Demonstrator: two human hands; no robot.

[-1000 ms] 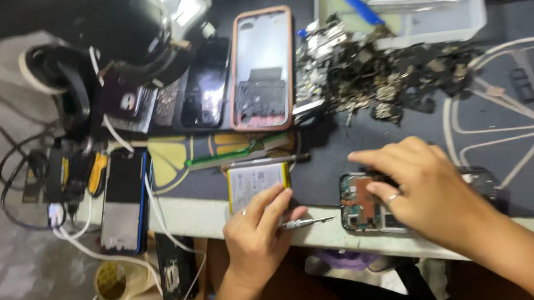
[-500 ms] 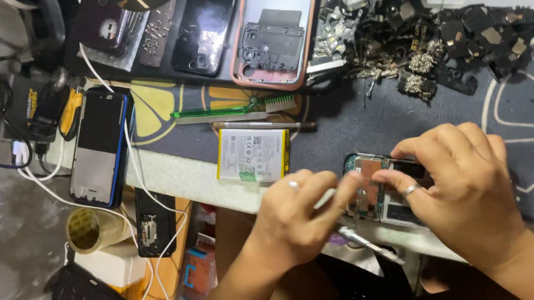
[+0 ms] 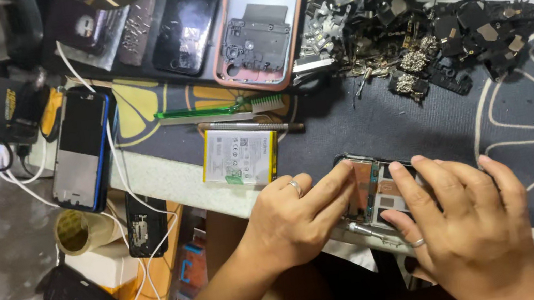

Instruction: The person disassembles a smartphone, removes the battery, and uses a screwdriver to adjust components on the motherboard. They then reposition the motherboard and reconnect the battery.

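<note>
From the head view, both hands are working low in the frame at the near edge of the bench. The left hand is coming in from below with the wrist bent, a ring on one finger, its forefinger and thumb stretching right and pressing on the opened phone. The right hand is lying palm-down, fingers fanned out and pointing up-left, fingertips resting on the phone's right side and covering much of it. Neither hand is closing around anything; both are lying flat on the phone, close together but not touching. The phone itself is sitting on the dark work mat, just inside the bench's pale front edge, with its innards exposed.

Just left of the left hand a white battery is lying flat, partly over the mat's edge. Above it a green brush and a thin metal tool are lying side by side. Farther up, a pile of black and metal phone parts is crowding the mat, well apart from the hands. The stretch of mat between pile and phone is lying open.
</note>
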